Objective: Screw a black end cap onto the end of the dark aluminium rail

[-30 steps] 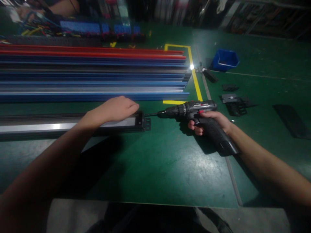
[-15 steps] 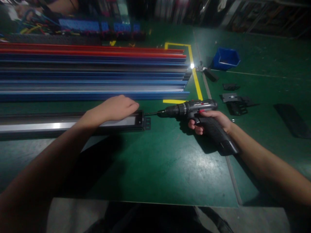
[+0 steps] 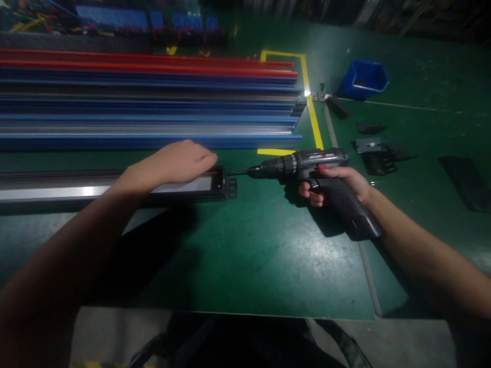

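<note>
My right hand (image 3: pixel 347 181) is wrapped round the grip of a black cordless drill (image 3: pixel 324 161), a finger at its trigger. The drill lies level, and its long thin bit (image 3: pixel 238 171) points left, meeting the end of a long black-framed metal profile (image 3: pixel 92 191). A small slotted black bracket (image 3: pixel 232 188) juts from that end. Over the profile's far edge, close to the same end, rests my left hand (image 3: pixel 180 161), its fingers bent over the frame and mostly hidden.
Behind the profile lie several long blue rails (image 3: pixel 192 140) and red rails (image 3: pixel 153 62). Yellow tape (image 3: pixel 315 122) marks the green table (image 3: pixel 245 255). A blue bin (image 3: pixel 364 81), dark brackets (image 3: pixel 378 153) and a flat black piece (image 3: pixel 464 181) sit at the right. Wiring (image 3: pixel 26 23) is at the back left.
The whole view has shifted, so the table things sit slightly higher in it. Both hands, the drill and the profile keep nearly the same places relative to one another. The other person's arm at back left is out of view.
</note>
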`<state>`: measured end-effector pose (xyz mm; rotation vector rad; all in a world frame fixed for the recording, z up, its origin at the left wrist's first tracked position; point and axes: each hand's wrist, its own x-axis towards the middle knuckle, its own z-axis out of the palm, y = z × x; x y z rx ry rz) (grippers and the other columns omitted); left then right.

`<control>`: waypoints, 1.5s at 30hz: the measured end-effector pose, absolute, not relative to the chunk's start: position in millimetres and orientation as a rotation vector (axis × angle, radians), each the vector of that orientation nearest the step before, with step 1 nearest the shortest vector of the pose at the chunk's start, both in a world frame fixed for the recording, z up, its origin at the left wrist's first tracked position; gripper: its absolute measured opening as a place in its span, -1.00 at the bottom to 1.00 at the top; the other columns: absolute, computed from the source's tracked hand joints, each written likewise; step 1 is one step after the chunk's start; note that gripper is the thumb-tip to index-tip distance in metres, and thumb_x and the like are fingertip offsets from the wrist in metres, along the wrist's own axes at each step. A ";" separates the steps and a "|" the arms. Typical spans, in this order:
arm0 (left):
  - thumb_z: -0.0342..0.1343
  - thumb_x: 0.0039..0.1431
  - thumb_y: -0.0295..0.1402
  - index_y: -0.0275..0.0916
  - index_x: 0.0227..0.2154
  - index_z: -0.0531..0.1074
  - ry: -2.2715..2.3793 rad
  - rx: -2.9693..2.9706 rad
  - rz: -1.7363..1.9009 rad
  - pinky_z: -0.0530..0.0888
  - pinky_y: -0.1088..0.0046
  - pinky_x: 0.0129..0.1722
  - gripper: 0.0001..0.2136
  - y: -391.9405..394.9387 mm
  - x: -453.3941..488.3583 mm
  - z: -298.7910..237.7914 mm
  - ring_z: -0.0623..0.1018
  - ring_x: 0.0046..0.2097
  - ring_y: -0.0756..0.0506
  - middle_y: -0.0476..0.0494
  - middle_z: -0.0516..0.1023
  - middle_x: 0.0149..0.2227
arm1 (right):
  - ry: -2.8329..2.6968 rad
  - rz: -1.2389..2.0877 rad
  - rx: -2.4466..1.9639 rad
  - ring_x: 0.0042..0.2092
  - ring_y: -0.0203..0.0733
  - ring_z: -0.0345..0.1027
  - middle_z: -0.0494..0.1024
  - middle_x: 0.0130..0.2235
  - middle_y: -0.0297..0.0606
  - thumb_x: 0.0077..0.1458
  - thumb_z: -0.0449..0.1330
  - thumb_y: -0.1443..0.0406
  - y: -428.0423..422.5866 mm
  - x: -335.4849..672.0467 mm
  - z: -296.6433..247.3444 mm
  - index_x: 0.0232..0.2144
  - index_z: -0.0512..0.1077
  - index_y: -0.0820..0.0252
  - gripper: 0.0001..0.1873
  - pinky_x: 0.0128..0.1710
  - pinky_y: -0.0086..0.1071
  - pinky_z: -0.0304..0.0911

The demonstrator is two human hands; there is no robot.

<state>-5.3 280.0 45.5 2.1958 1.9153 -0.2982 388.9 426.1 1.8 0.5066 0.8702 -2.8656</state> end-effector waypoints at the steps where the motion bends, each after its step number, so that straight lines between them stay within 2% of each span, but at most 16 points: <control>1: -0.29 0.43 -0.17 -0.18 -0.30 0.61 1.919 2.184 -0.296 0.35 0.34 -0.21 -0.48 279.7 -4.2 46.5 0.55 -0.27 -0.14 -0.14 0.64 -0.27 | 0.872 -2.872 0.502 -0.18 -0.20 0.57 0.64 -0.06 0.05 0.32 0.29 0.18 426.2 389.1 1.6 0.03 0.38 0.46 -0.57 -0.10 -0.35 0.53; 11: -0.26 0.41 -0.17 -0.22 -0.36 0.58 1.901 2.155 -0.233 0.37 0.34 -0.22 -0.50 280.3 -3.0 48.7 0.53 -0.32 -0.11 -0.14 0.62 -0.33 | 0.896 -2.871 0.547 -0.20 -0.16 0.57 0.64 -0.08 0.08 0.32 0.30 0.19 426.4 389.8 3.4 0.01 0.43 0.50 -0.58 -0.12 -0.33 0.53; 16: -0.25 0.41 -0.15 -0.21 -0.37 0.58 1.910 2.167 -0.205 0.35 0.37 -0.27 -0.49 280.4 -4.3 46.8 0.53 -0.32 -0.10 -0.12 0.61 -0.33 | 0.906 -2.863 0.557 -0.22 -0.15 0.55 0.64 -0.10 0.06 0.28 0.31 0.19 426.0 389.4 3.7 -0.01 0.45 0.46 -0.59 -0.15 -0.30 0.54; 23: -0.25 0.42 -0.17 -0.20 -0.36 0.58 1.898 2.186 -0.238 0.33 0.35 -0.23 -0.51 280.7 -6.7 44.1 0.54 -0.28 -0.13 -0.13 0.62 -0.32 | 0.859 -2.881 0.595 -0.22 -0.17 0.55 0.63 -0.10 0.07 0.27 0.31 0.21 424.6 388.9 4.0 0.02 0.41 0.46 -0.58 -0.16 -0.33 0.53; 29: -0.25 0.42 -0.14 -0.17 -0.40 0.52 1.862 2.225 -0.213 0.29 0.35 -0.32 -0.53 281.6 -10.7 41.6 0.51 -0.32 -0.12 -0.14 0.62 -0.32 | 0.878 -2.873 0.658 -0.26 -0.18 0.54 0.64 -0.12 0.00 0.25 0.32 0.20 424.1 388.2 5.1 0.04 0.41 0.39 -0.57 -0.19 -0.32 0.52; 34: -0.27 0.43 -0.11 -0.16 -0.41 0.50 1.847 2.210 -0.222 0.28 0.35 -0.34 -0.51 282.7 -10.6 42.5 0.51 -0.33 -0.12 -0.15 0.61 -0.33 | 0.863 -2.862 0.604 -0.24 -0.19 0.56 0.63 -0.11 0.06 0.26 0.33 0.18 424.2 388.3 4.6 -0.02 0.44 0.45 -0.58 -0.16 -0.36 0.52; 45: -0.26 0.44 -0.14 -0.16 -0.35 0.55 1.833 2.250 -0.236 0.33 0.34 -0.31 -0.51 281.9 -13.6 40.3 0.56 -0.29 -0.15 -0.17 0.65 -0.28 | 0.880 -2.863 0.603 -0.22 -0.12 0.58 0.62 -0.10 0.13 0.29 0.29 0.21 424.9 389.0 4.8 -0.03 0.42 0.51 -0.59 -0.12 -0.30 0.57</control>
